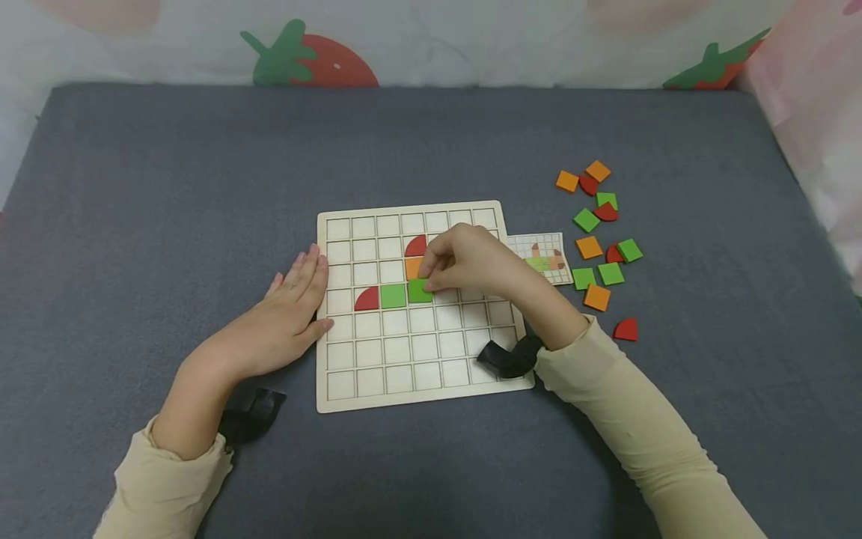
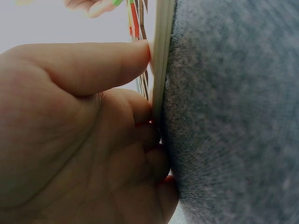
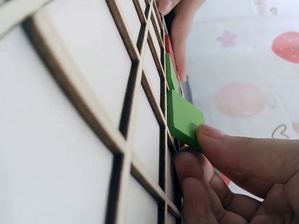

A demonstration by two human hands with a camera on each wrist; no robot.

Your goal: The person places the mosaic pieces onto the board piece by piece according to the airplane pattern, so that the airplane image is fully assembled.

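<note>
A wooden grid board lies on the grey cloth. My left hand, fingers straight, rests at its left edge; in the left wrist view the thumb touches the board's rim. My right hand pinches a green square tile over a cell near the middle. Tilted, that tile has the thumb on its face in the right wrist view. To its left sit another green square tile and a red quarter-circle tile. Above are an orange square tile, partly hidden by my fingers, and a red quarter-circle tile.
A small printed pattern card lies at the board's right side, partly covered by my right forearm. Further right are several loose tiles, including an orange square, a green square and a red quarter-circle. A strawberry-print cloth hangs behind.
</note>
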